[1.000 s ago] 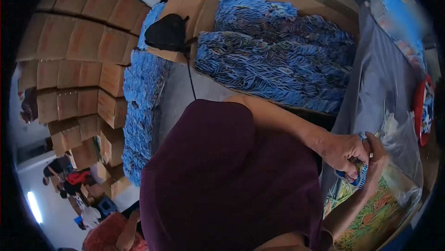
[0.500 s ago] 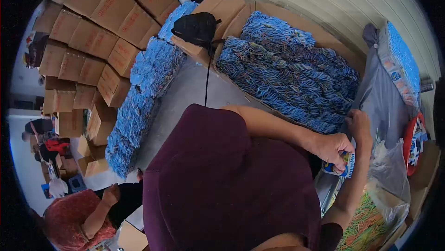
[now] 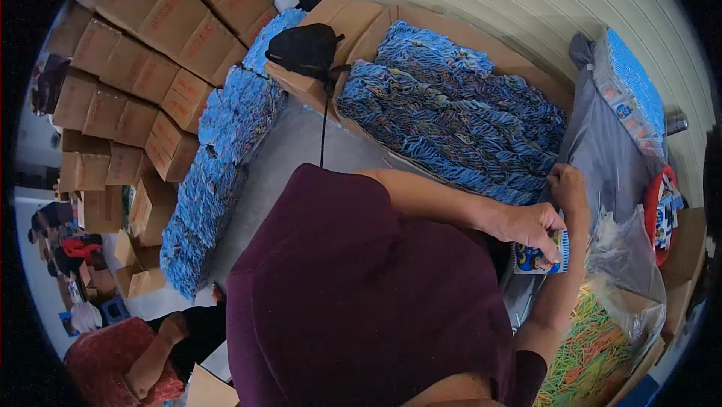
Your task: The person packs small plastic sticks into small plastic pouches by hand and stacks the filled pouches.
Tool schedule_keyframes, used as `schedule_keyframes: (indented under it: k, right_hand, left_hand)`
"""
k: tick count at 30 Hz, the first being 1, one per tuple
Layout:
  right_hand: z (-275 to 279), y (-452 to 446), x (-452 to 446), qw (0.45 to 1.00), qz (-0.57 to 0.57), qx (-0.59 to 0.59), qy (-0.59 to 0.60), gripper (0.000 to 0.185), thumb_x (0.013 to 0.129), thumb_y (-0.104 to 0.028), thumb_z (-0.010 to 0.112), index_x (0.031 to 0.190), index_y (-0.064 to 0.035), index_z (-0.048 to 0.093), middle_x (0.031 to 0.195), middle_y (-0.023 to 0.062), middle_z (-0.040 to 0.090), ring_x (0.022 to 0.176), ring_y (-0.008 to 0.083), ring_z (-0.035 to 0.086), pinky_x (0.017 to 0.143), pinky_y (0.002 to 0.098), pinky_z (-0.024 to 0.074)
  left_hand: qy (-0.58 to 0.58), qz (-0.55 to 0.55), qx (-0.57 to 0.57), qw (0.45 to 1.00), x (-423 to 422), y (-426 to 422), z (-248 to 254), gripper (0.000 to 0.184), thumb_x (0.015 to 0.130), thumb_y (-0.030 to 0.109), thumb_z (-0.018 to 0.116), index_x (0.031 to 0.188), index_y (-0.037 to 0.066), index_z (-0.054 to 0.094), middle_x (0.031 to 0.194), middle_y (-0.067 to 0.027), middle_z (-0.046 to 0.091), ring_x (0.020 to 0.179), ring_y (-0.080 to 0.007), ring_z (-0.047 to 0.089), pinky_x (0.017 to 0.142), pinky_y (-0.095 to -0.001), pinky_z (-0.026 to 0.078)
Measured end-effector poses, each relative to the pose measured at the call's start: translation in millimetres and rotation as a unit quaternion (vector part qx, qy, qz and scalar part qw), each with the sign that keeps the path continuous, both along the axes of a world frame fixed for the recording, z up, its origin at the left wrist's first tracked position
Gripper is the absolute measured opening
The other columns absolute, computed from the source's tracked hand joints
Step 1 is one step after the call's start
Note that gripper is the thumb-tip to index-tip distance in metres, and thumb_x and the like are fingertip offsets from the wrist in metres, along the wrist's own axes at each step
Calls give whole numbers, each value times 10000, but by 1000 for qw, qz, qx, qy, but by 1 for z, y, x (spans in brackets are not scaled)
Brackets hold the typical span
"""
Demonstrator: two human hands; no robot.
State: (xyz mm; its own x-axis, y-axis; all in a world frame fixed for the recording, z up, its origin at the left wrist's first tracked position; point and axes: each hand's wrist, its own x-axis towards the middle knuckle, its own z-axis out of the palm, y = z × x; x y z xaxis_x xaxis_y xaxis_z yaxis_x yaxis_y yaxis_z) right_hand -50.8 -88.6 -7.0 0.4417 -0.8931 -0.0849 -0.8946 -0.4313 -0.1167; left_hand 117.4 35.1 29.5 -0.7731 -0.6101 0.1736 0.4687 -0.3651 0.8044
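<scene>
My left hand is on a small blue packet printed with a cartoon picture and edged in white. A finger stretches over its face, and the thumb is by its top. Just beyond, my right hand has its fingers curled together at the corner of a cardboard box; what they hold, if anything, is hidden. My right forearm passes beside the packet. Inside the box lie dense rows of blue, crinkled, strand-like items. Below the right arm are thin green and orange sticks, partly under clear plastic.
Cartons are stacked at the left, beside a long row of blue items. A black bag sits on a box. Grey sheeting and a red basin lie at right. A person in red is lower left.
The packet has turned flatter, showing more of its printed face, and my left hand's fingers have loosened across it. My right hand stays by the box corner. The whole view has shifted slightly.
</scene>
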Motion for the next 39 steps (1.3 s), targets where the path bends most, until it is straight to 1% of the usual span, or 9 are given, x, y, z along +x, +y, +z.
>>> schedule_keyframes:
  k: [8, 12, 14, 16, 19, 29, 34, 35, 39]
  right_hand:
    - [6, 3, 3, 998, -14, 50, -38, 107, 784, -106, 656, 830, -12, 676, 881, 213, 664, 838, 409, 633, 743, 478, 508]
    - [26, 11, -14, 965, 30, 99, -240, 151, 792, -94, 659, 907, 3, 663, 882, 201, 664, 824, 368, 644, 725, 425, 509]
    - [52, 33, -21, 938, -27, 54, -342, 119, 866, -64, 634, 946, 23, 654, 849, 100, 659, 733, 158, 603, 645, 318, 475]
    - [78, 55, -36, 935, -125, -6, -332, 158, 864, -51, 638, 1005, 15, 661, 868, 127, 687, 781, 211, 650, 680, 318, 493]
    - [93, 95, -61, 831, -222, -53, -508, 280, 841, 12, 653, 1118, -28, 665, 864, -4, 636, 744, 48, 525, 657, 214, 438]
    - [109, 183, -30, 861, -304, -177, -368, 429, 739, 11, 742, 1156, -40, 654, 965, 70, 669, 715, 146, 576, 654, 283, 471]
    - [96, 194, -45, 901, -239, -199, -304, 306, 788, 100, 606, 1067, -16, 657, 929, 152, 679, 827, 273, 669, 734, 345, 526]
    - [91, 197, -53, 894, -240, -171, -337, 282, 776, 103, 600, 1032, -7, 642, 904, 157, 673, 826, 283, 671, 726, 339, 519]
    - [79, 197, -73, 849, -216, -125, -466, 186, 812, 80, 635, 968, -18, 614, 844, 45, 653, 783, 137, 632, 702, 295, 502]
  left_hand:
    - [28, 12, 39, 999, 3, -27, -18, 86, 838, 19, 697, 885, -14, 633, 751, -55, 683, 665, -103, 640, 629, -259, 516]
    - [-97, 94, -58, 989, 10, -50, -11, 102, 845, 16, 699, 930, -17, 654, 805, -75, 693, 728, -122, 670, 658, -261, 532]
    - [-81, 57, 11, 995, 10, -62, -11, 121, 844, 14, 703, 956, -15, 668, 830, -77, 698, 745, -131, 673, 682, -271, 546]
    - [-103, 60, -23, 993, 6, -77, -13, 144, 845, -8, 698, 986, -19, 669, 854, -79, 702, 767, -128, 677, 726, -280, 564]
    - [-92, 96, -64, 989, -12, -90, -21, 154, 832, -14, 712, 981, -21, 674, 852, -55, 706, 749, -97, 670, 697, -242, 549]
    - [20, 56, -138, 989, -89, -65, -7, 199, 799, -36, 736, 989, -12, 684, 912, -37, 639, 795, -98, 633, 670, -228, 517]
    - [-29, 109, -288, 951, -93, -38, -16, 250, 800, 2, 738, 1038, 5, 661, 946, -39, 616, 897, -106, 588, 748, -280, 488]
    - [1, 65, -180, 982, -95, -31, -15, 331, 759, 30, 770, 1065, 11, 645, 935, -57, 607, 909, -107, 582, 771, -284, 477]
    - [-131, 84, -328, 932, -69, -36, 6, 430, 720, 62, 792, 1105, -7, 615, 854, -50, 601, 834, -92, 575, 722, -265, 472]
